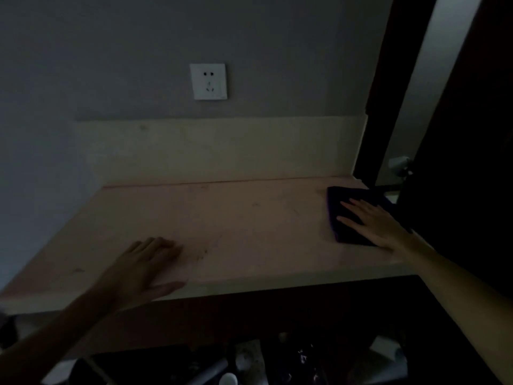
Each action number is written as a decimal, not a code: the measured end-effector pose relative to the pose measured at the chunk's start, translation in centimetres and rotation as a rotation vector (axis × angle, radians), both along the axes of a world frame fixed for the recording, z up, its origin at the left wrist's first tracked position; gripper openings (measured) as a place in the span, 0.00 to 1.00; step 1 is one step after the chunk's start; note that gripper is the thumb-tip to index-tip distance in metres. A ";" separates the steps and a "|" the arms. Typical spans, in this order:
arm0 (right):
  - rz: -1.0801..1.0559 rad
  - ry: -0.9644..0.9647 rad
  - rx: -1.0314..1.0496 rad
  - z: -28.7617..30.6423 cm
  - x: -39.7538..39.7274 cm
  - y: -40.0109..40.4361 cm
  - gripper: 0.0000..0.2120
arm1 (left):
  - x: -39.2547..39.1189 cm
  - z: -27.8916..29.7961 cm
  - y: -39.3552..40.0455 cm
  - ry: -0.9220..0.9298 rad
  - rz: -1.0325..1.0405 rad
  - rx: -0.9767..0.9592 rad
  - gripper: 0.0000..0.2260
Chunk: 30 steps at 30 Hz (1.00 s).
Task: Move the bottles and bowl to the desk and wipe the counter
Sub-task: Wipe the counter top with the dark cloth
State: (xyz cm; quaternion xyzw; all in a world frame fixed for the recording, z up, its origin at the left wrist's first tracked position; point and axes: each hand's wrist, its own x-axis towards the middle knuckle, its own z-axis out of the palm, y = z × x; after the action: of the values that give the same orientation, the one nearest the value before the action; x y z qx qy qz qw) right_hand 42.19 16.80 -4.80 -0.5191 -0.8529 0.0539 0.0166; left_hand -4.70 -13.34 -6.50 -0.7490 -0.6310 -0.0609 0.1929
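- Head view shows the pale beige stone counter (pixel 236 218) with no bottles or bowl standing on it, so the moving step looks done, though the desk itself is out of sight and cannot be checked.
- Wiping appears to be under way: a dark folded cloth (pixel 344 215) lies at the counter's far right end, and faint marks show on the surface to its left, so most of the top probably remains to be wiped.
- Right hand (pixel 372 220) lies flat on the cloth, fingers straight and slightly spread, pressing rather than gripping.
- Left hand (pixel 147 265) rests on the counter near its front edge, fingers extended, thumb out, holding nothing.
- White wall socket (pixel 208 81) sits above the backsplash.
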 end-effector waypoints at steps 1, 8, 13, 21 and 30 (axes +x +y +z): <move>0.003 -0.020 0.003 -0.2 -0.6 -0.3 0.56 | 0.0 0.0 -0.1 -0.017 -0.006 0.016 0.32; 0.090 0.005 0.021 0.1 -10.6 -4.3 0.48 | 0.1 0.8 -0.5 -0.132 -0.107 0.056 0.25; 0.273 0.008 0.020 0.1 -22.1 -6.4 0.43 | -2.0 1.0 -2.7 -0.070 -0.237 0.068 0.19; 0.612 0.040 0.020 -0.5 -44.0 -11.0 0.40 | -12.2 -1.5 -7.9 0.100 -0.052 0.102 0.24; 0.975 0.074 0.025 -0.8 -59.8 -18.2 0.35 | -12.1 -2.2 -7.7 0.215 -0.045 0.127 0.25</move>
State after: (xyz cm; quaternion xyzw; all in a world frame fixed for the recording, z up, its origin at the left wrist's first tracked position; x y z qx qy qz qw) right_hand -17.64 -1.43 -5.62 -0.0569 -0.9960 0.0637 0.0262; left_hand -16.77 -21.00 -8.68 -0.7514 -0.5846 -0.0244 0.3050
